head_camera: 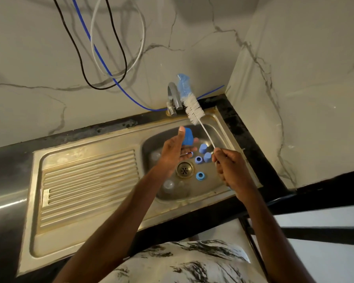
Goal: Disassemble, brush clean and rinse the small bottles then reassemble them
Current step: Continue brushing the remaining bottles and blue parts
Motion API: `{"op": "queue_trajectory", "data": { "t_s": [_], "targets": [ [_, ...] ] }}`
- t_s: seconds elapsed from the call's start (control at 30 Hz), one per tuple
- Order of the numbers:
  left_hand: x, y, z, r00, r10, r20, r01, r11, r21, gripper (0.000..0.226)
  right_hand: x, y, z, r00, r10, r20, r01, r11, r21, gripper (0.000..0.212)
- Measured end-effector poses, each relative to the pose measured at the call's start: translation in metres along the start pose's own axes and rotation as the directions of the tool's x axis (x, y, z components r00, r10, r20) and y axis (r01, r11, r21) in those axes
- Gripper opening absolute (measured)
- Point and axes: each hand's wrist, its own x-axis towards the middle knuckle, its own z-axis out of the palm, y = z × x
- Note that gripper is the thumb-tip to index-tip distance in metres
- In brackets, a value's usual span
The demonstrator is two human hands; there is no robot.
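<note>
Four blue caps lie loose in the sink, right of the drain. What look like clear small bottles rest at its left and near sides, so disassembly seems done. The left hand pinches a fifth cap between thumb and fingers. The right hand grips the bottle brush by its handle, bristles up by the tap. Brushing looks barely begun; rinsing and reassembly are not yet done.
</note>
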Motion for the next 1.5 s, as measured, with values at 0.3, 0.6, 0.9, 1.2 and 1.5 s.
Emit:
{"op": "queue_trajectory", "data": {
  "t_s": [0.3,0.6,0.9,1.2,1.5],
  "targets": [
    [0.049,-0.063,0.029,0.997,0.073,-0.006,-0.066,0.935,0.348,0.019,0.024,0.039,-0.038,0.983,0.166,-0.077,-0.152,0.975,0.161,0.036],
    [0.125,-0.176,0.052,0.992,0.019,0.126,-0.108,0.650,0.752,0.048,0.057,0.088,-0.048,0.976,0.188,-0.110,-0.178,0.979,0.096,0.037],
    [0.183,-0.262,0.074,0.991,-0.084,0.109,-0.066,0.403,0.913,0.061,0.080,0.134,-0.053,0.958,0.285,-0.038,-0.276,0.950,0.148,0.035],
    [0.200,-0.285,0.078,0.987,-0.087,0.136,-0.097,0.352,0.931,0.066,0.100,0.156,-0.063,0.939,0.344,-0.001,-0.335,0.915,0.226,0.033],
    [0.171,-0.262,0.065,0.983,0.118,0.139,-0.173,0.362,0.916,0.063,0.108,0.138,-0.049,0.949,0.312,-0.039,-0.296,0.929,0.224,0.037]
  ]
}}
